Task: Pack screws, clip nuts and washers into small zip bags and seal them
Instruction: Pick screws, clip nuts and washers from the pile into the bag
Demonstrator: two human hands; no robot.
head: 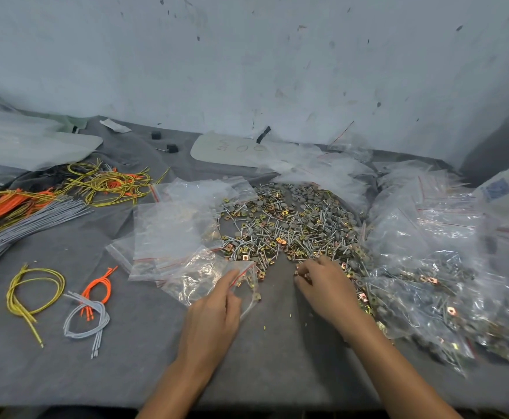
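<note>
hands: 2, bare forearms entering from the bottom edge
left hand (214, 309): grip clamped on the mouth of 1 zip bag (207, 279), thumb and forefinger at its red seal strip; bag lies on the bench (132, 367) just left of the pile, a few parts inside
right hand (328, 285): fingers curled, grip closed round small parts (301, 273) at the pile's near edge; kind of part not readable
hardware pile (292, 225): 1 heap of screws, brass clip nuts and grey washers mixed, far too many to count, centre of bench
empty zip bags (171, 234): 1 overlapping stack left of the pile, number unclear
filled bags (428, 291): heap on the right, cut off by the frame edge, not countable
wire loops: 3 small bunches near left, yellow (32, 294), orange (99, 288), grey (87, 319)
wire bundles (111, 182): tangled far left, partly cropped
black blocks (171, 148): 2, by the wall
white plate (229, 149): 1, writing illegible
open room: bare grey felt between the forearms and along the near edge
</note>
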